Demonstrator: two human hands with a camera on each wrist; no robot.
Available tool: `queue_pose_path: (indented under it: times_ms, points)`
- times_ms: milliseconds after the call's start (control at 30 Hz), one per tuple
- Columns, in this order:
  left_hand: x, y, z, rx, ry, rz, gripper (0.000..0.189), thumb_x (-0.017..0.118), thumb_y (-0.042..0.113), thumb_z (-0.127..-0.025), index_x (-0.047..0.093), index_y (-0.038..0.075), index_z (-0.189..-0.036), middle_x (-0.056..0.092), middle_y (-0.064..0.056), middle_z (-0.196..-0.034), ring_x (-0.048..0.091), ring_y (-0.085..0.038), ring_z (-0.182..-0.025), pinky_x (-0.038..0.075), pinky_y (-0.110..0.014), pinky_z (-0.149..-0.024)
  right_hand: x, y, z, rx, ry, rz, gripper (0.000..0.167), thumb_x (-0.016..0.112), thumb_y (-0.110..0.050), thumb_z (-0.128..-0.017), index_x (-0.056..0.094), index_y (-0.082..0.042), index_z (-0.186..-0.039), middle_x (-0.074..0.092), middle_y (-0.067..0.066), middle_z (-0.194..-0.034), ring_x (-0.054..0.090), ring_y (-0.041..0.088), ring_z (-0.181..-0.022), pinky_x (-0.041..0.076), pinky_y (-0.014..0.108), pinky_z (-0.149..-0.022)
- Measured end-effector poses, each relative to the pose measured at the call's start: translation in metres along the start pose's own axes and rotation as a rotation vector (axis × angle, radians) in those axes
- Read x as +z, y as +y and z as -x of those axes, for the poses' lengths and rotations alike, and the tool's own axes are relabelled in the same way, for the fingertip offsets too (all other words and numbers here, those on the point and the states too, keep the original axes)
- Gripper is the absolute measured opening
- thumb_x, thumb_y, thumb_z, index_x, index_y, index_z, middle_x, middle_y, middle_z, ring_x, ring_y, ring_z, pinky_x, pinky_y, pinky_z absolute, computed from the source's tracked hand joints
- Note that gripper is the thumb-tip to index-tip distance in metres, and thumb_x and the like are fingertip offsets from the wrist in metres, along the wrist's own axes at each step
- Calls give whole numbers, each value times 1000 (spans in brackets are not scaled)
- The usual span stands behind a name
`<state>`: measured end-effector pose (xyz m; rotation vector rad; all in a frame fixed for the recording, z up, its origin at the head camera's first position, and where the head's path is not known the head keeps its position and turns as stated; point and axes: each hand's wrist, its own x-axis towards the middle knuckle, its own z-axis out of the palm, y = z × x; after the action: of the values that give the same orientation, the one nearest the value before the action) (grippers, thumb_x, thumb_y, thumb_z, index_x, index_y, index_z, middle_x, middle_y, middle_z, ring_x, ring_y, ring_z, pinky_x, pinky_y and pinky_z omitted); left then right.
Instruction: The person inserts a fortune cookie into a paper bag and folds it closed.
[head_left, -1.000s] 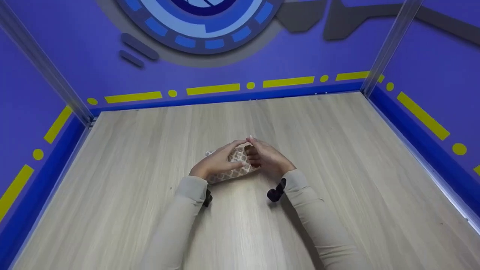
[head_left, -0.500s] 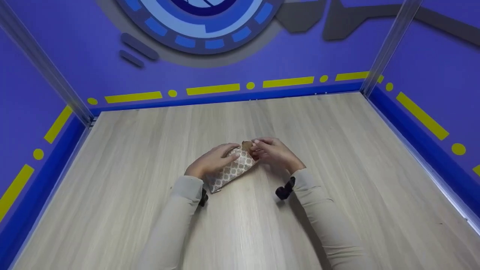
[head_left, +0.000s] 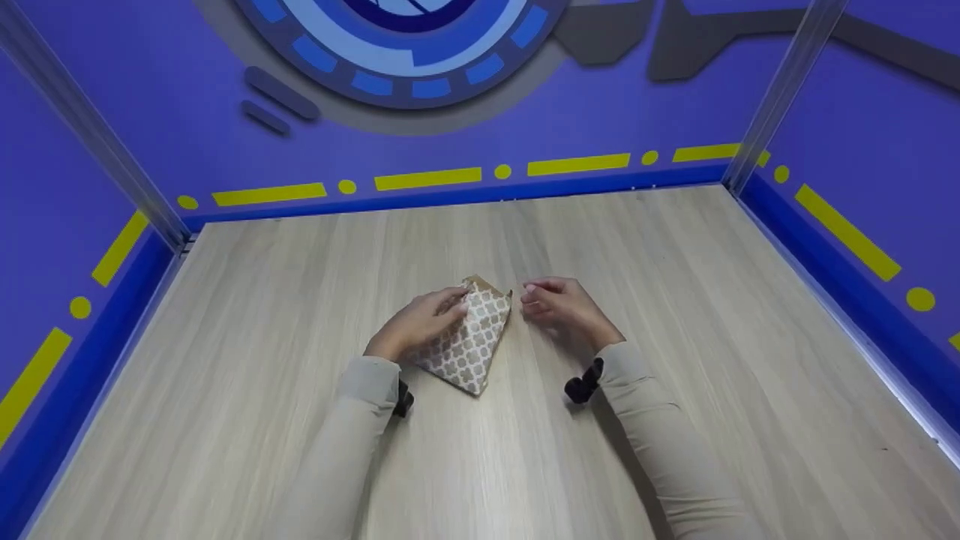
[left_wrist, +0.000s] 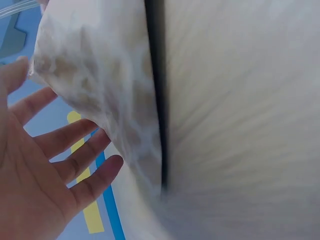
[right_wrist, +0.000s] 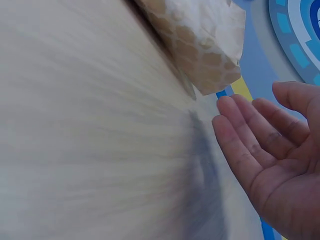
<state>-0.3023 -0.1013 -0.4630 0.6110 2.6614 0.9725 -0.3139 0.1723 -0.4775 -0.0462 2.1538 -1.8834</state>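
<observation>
A small paper bag with a beige and white lattice pattern lies slanted at the middle of the table, its brown-lined mouth facing away from me. Along the bag's left side is my left hand, thumb and fingertips at its upper part. In the left wrist view the fingers of that hand are loosely extended, the tips touching or just behind the bag's edge. My right hand hovers just right of the bag's mouth. The right wrist view shows it relaxed and holding nothing, apart from the bag.
The bag and hands are over a light wood-grain table. Blue-purple panels with yellow dashes wall in its back and both sides. Metal posts stand at the back corners. A black wrist camera sits at the right cuff.
The bag has turned, its near end swinging right and its mouth pointing farther away. My right hand has withdrawn from the mouth to the right; my left hand has shifted slightly left.
</observation>
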Motion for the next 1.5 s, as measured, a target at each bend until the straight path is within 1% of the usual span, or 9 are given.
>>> queue_pose_path:
  times_ms: [200, 400, 533, 600, 700, 833, 1033, 1267, 1500]
  points:
    - [5, -1, 4, -35, 56, 89, 53, 51, 43, -97, 42, 20, -144, 48, -14, -144, 49, -33, -130, 38, -49, -107, 5, 4, -2, 50, -79, 33, 50, 54, -22, -98, 44, 9, -135, 64, 27, -116, 71, 22, -89, 56, 32, -83]
    - [14, 1, 6, -87, 115, 189, 67, 58, 48, -92, 36, 15, -146, 56, -19, -133, 56, -31, -121, 43, -48, -101, 13, 6, -4, 59, -125, 52, 50, 54, -21, -97, 43, 10, -136, 68, 20, -109, 69, 16, -85, 56, 29, -81]
    - [20, 0, 5, -125, 149, 282, 71, 64, 44, -89, 36, 10, -145, 62, -14, -116, 63, -24, -96, 52, -40, -84, 19, 6, -5, 74, -126, 39, 53, 55, -21, -97, 42, 9, -138, 67, 14, -105, 67, 12, -83, 55, 29, -81]
    - [23, 0, 4, -155, 148, 357, 70, 65, 41, -89, 36, 9, -144, 63, -12, -109, 63, -20, -84, 53, -34, -74, 22, 6, -5, 77, -124, 39, 56, 56, -22, -96, 40, 8, -140, 65, 16, -111, 67, 13, -88, 55, 30, -83]
    - [25, 0, 4, -204, 128, 486, 68, 63, 40, -91, 36, 8, -144, 62, -13, -115, 64, -18, -78, 55, -31, -66, 24, 6, -4, 74, -119, 29, 58, 58, -24, -96, 37, 5, -143, 59, 21, -126, 66, 21, -102, 54, 32, -87]
    - [27, -1, 2, -229, 92, 635, 67, 58, 41, -94, 33, 5, -144, 59, -16, -127, 69, -24, -81, 57, -36, -66, 27, 7, -5, 71, -107, -7, 62, 63, -24, -93, 37, 1, -144, 54, 22, -131, 62, 24, -108, 53, 33, -88]
    - [31, -1, 0, -230, 94, 678, 57, 52, 45, -96, 43, 4, -135, 64, -16, -106, 70, -21, -76, 58, -37, -65, 29, 8, -6, 77, -82, -109, 65, 68, -19, -89, 38, 0, -143, 55, 19, -127, 63, 19, -100, 54, 34, -87]
    - [30, 6, -3, -248, 189, 665, 52, 56, 45, -94, 51, 3, -122, 64, -15, -108, 66, -18, -87, 55, -31, -75, 27, 3, -2, 94, -74, -202, 67, 67, -14, -89, 34, -1, -146, 51, 16, -129, 62, 18, -99, 53, 32, -87]
    - [29, 19, -5, -158, 289, 862, 47, 67, 31, -90, 55, 2, -125, 69, -13, -108, 65, -13, -88, 53, -28, -78, 30, -7, 4, 84, -139, -290, 62, 73, -24, -86, 45, -2, -137, 56, 11, -122, 62, 19, -100, 53, 31, -86]
